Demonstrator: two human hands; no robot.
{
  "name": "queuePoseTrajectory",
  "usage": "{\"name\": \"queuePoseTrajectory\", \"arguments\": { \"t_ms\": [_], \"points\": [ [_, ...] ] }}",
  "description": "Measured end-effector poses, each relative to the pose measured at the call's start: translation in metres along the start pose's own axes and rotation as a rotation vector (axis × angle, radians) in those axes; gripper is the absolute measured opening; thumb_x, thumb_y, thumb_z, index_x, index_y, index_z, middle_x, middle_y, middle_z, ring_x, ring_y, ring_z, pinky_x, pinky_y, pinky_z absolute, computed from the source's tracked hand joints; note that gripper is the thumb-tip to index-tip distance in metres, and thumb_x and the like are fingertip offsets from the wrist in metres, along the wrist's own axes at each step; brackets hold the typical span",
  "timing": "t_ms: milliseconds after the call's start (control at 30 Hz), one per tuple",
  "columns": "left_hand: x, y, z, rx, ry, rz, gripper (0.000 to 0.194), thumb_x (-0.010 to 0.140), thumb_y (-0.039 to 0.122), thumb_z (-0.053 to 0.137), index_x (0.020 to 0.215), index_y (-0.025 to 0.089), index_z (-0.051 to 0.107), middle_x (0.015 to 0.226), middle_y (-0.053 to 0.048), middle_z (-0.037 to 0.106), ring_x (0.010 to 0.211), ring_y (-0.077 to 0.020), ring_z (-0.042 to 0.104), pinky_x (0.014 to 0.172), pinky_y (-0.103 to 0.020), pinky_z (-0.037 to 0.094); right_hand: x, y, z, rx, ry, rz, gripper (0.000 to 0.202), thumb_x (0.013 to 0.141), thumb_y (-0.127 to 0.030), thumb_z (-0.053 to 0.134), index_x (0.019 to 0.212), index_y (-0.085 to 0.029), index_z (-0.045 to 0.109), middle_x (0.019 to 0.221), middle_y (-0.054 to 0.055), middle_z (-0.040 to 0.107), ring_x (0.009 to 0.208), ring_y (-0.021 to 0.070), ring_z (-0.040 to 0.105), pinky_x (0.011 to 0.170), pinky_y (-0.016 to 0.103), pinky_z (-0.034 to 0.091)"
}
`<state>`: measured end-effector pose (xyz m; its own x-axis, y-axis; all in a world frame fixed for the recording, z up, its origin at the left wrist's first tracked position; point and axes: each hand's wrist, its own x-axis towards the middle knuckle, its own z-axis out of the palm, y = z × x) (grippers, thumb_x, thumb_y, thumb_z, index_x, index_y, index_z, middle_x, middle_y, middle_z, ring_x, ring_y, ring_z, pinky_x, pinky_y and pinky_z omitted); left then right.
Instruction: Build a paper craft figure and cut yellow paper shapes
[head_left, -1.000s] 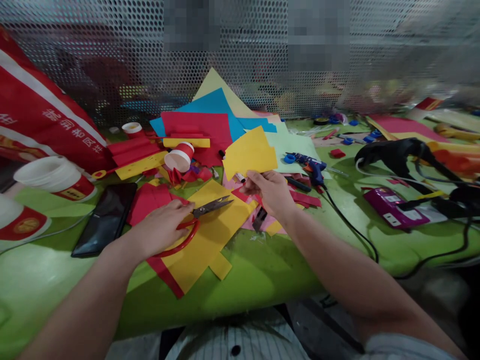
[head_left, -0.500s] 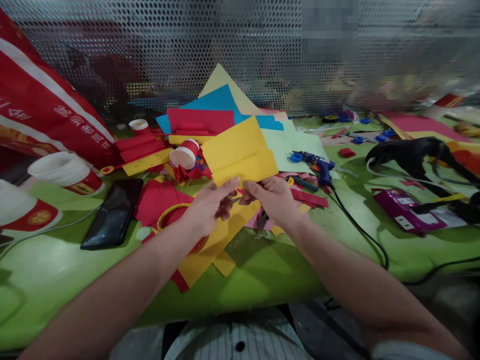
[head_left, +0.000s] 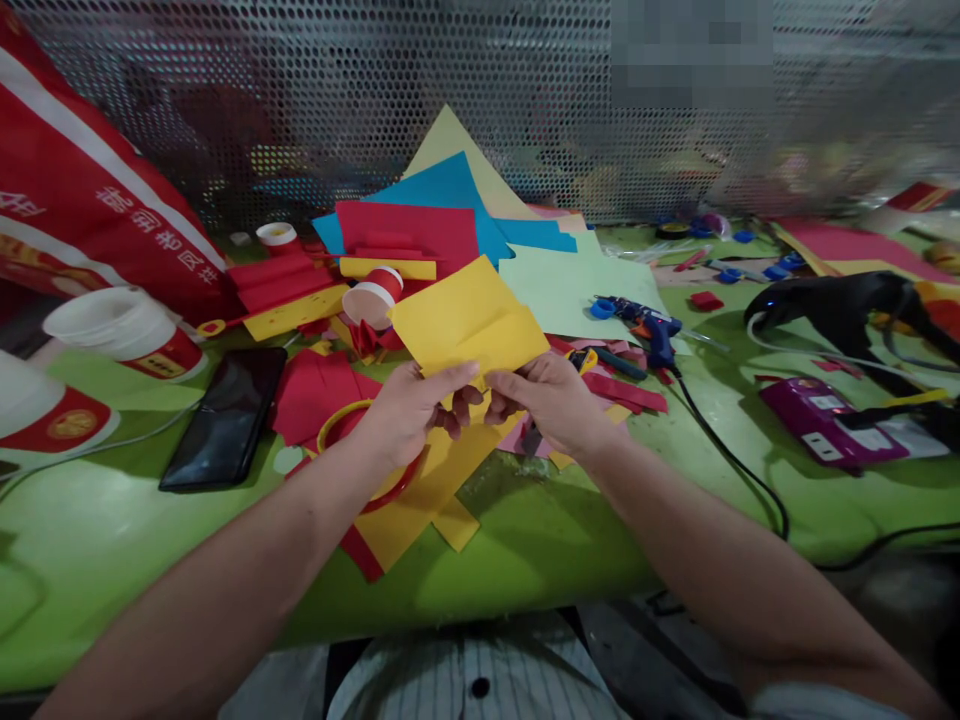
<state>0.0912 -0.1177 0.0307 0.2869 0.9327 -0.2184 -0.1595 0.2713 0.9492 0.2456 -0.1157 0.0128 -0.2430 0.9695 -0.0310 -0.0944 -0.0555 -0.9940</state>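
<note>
Between both hands I hold a yellow sheet of paper [head_left: 469, 315], raised above the pile and creased across its lower part. My left hand [head_left: 409, 410] pinches its near edge, thumb on top and fingers curled beneath. Close beside it, my right hand [head_left: 555, 400] grips the same edge in the same way. Under my hands lie more yellow paper [head_left: 420, 515] and red paper pieces [head_left: 311, 395]. A round object with a red and yellow rim [head_left: 330, 425] is partly hidden by my left forearm. A paper cup [head_left: 373, 297] lies tipped just beyond the sheet.
A black phone [head_left: 223, 420] and white-and-red cups [head_left: 124, 330] stand left. To the right are a blue glue gun [head_left: 649, 330] with its cord, a purple power strip [head_left: 825, 420] and a black object [head_left: 832, 305]. Coloured sheets [head_left: 585, 290] lie before a perforated metal panel [head_left: 450, 60].
The yellow sheet's far edge has dipped lower and tilted toward the left. Both hands keep their pinch on its near edge, close together. The view has shifted slightly.
</note>
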Motion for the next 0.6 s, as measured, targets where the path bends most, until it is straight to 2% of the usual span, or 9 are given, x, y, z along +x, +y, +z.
{"name": "queuePoseTrajectory", "arguments": {
  "t_ms": [100,233,400,600],
  "points": [
    [-0.002,-0.001,0.001,0.022,0.019,0.012,0.026,0.059,0.034,0.076,0.065,0.015,0.060,0.055,0.002,0.057,0.040,-0.0084,0.049,0.038,-0.022,0.038,0.000,0.000,0.001,-0.019,-0.012,-0.016,0.025,0.063,-0.037,0.073,0.059,-0.014,0.064,0.048,-0.001,0.061,0.042,0.0081,0.056,0.045,0.020,0.048],
    [-0.002,-0.003,-0.001,0.054,0.004,-0.005,0.021,0.059,0.027,0.076,0.066,0.013,0.062,0.056,0.000,0.060,0.041,-0.0089,0.051,0.041,-0.023,0.041,-0.001,0.001,0.000,-0.017,-0.013,-0.014,0.028,0.064,-0.040,0.072,0.055,-0.014,0.063,0.046,0.000,0.061,0.042,0.0089,0.057,0.046,0.020,0.049],
    [-0.001,-0.002,-0.004,0.036,-0.043,-0.012,0.013,0.062,0.022,0.073,0.066,0.013,0.064,0.057,0.000,0.062,0.044,-0.0100,0.055,0.043,-0.023,0.043,-0.002,-0.006,0.001,0.085,-0.018,0.068,0.032,0.059,-0.042,0.074,0.050,-0.014,0.061,0.043,-0.001,0.059,0.039,0.0094,0.057,0.045,0.021,0.048],
    [0.000,-0.003,-0.004,0.013,-0.075,0.028,0.008,0.062,0.018,0.072,0.064,0.014,0.065,0.054,0.002,0.062,0.043,-0.0090,0.054,0.044,-0.022,0.043,-0.003,-0.008,0.002,0.186,-0.012,0.146,0.029,0.058,-0.037,0.075,0.049,-0.014,0.060,0.042,-0.001,0.058,0.038,0.0102,0.057,0.042,0.021,0.047]
  ]
}}
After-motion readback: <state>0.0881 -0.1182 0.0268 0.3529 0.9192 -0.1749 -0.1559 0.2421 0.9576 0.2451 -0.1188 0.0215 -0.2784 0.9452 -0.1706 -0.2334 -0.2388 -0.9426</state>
